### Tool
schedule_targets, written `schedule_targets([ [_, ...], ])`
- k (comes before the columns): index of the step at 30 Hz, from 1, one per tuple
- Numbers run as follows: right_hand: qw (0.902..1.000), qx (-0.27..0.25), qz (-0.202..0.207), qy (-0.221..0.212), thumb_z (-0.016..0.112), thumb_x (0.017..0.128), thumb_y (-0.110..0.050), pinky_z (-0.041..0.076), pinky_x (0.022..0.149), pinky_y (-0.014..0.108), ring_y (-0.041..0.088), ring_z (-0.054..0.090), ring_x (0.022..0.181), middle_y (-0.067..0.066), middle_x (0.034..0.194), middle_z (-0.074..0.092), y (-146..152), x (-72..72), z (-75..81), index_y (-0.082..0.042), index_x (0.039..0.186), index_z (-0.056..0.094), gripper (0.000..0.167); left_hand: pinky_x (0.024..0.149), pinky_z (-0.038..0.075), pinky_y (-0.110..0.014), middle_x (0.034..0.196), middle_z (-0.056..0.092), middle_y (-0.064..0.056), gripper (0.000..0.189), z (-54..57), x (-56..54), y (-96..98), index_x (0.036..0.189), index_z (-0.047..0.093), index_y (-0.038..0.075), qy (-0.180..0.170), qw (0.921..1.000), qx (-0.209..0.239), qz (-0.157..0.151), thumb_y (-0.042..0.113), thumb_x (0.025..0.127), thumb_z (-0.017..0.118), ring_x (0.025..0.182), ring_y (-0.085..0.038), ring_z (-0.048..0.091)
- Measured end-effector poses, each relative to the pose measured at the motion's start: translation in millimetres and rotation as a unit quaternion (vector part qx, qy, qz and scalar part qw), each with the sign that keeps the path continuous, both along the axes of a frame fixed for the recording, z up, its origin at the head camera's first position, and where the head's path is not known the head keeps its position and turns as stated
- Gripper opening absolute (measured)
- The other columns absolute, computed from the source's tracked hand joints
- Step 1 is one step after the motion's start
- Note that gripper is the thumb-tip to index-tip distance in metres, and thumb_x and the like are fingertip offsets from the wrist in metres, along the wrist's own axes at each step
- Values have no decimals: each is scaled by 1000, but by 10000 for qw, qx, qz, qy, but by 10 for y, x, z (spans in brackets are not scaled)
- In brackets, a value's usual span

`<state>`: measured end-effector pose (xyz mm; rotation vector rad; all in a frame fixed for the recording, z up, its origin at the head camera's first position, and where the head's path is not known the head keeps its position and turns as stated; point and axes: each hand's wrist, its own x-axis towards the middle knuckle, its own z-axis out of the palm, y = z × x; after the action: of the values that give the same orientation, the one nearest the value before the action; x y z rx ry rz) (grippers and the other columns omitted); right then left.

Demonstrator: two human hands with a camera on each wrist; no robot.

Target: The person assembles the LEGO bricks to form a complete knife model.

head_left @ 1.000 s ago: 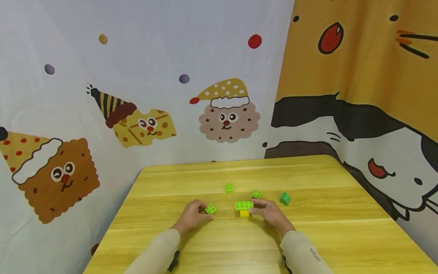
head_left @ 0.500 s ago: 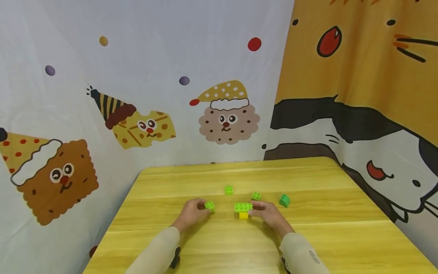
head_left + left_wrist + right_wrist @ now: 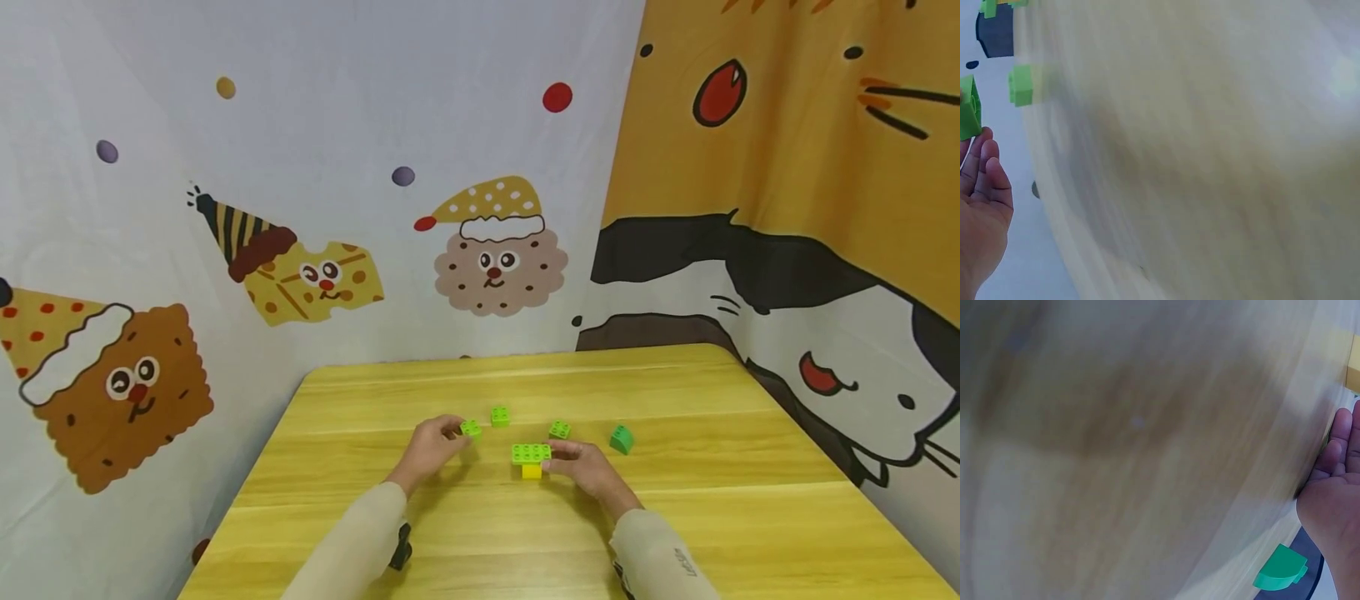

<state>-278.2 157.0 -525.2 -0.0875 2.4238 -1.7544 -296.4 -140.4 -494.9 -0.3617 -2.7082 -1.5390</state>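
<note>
My left hand [image 3: 435,443] pinches a small light green toy brick [image 3: 470,429] by its edge. In the left wrist view that brick [image 3: 969,109] sits at the fingertips, tilted, its hollow underside partly turned to the camera. To the right, a long light green brick [image 3: 531,452] is stacked on a yellow brick [image 3: 532,472]. My right hand [image 3: 588,467] grips the right end of this stack with thumb and fingers. In the right wrist view the fingers [image 3: 1341,428] show at the edge, with a bit of the yellow brick [image 3: 1354,372] beyond.
Another small light green brick [image 3: 500,416] stands just behind the left hand's brick. One more light green brick [image 3: 559,430] lies behind the stack. A dark green curved brick [image 3: 622,439] is right of the right hand. The wooden table [image 3: 525,542] meets a printed curtain [image 3: 375,133].
My left hand has moved away from me and slightly right with its brick, toward the brick at the back. The right hand stays on the stack, nearly still.
</note>
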Motion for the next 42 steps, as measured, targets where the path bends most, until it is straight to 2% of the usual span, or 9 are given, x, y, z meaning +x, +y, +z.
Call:
schedule_targets([
  [8, 10000, -46, -46, -21, 79, 86, -19, 46, 97, 47, 27, 60, 111, 11, 119, 67, -20, 7, -22, -2, 125, 68, 44, 80, 51, -39, 112, 65, -6, 43, 87, -46, 189, 126, 66, 5, 46, 9998, -13, -215, 29, 91, 74, 100, -21, 58],
  [17, 10000, 9, -9, -75, 81, 85, -22, 42, 100, 52, 31, 58, 116, 12, 122, 66, -16, 18, -8, -4, 126, 68, 47, 84, 50, -41, 115, 66, -4, 46, 111, -80, 356, 127, 66, 5, 20, 9993, 81, -370, 31, 90, 75, 102, -21, 57],
  [21, 10000, 56, -11, -43, 80, 85, -23, 42, 100, 53, 33, 57, 117, 13, 124, 65, -17, 11, 0, -4, 127, 67, 48, 84, 50, -40, 115, 65, -2, 43, 124, -87, 409, 126, 67, 9, 3, 9991, 26, -417, 33, 91, 74, 103, -19, 56],
  [27, 9999, 129, -13, -24, 80, 86, -24, 43, 99, 52, 32, 58, 117, 13, 123, 66, -17, 12, 23, -3, 128, 66, 49, 82, 50, -39, 112, 66, -1, 39, 133, -90, 473, 122, 70, 10, 57, 9985, -16, -548, 32, 90, 75, 102, -20, 56],
  [32, 9999, 100, 4, -54, 80, 85, -24, 45, 97, 51, 30, 60, 112, 11, 120, 67, -19, 17, 47, -3, 128, 67, 49, 79, 48, -37, 109, 65, 5, 36, 105, -101, 541, 120, 72, 15, -20, 9977, -22, -671, 34, 89, 76, 101, -19, 55],
  [38, 10000, 14, 25, -89, 80, 85, -23, 45, 97, 51, 28, 61, 110, 11, 118, 68, -24, 13, 44, -2, 128, 66, 49, 80, 49, -38, 108, 66, 6, 34, 92, -108, 608, 120, 72, 15, 23, 9958, -65, -914, 31, 89, 76, 103, -23, 57],
  [42, 9999, -7, 19, -120, 80, 85, -23, 44, 98, 53, 30, 60, 113, 11, 120, 67, -23, 13, 42, -3, 127, 67, 49, 80, 48, -37, 107, 65, 8, 32, 96, -100, 649, 118, 73, 18, -28, 9951, -171, -972, 29, 88, 78, 102, -21, 57],
])
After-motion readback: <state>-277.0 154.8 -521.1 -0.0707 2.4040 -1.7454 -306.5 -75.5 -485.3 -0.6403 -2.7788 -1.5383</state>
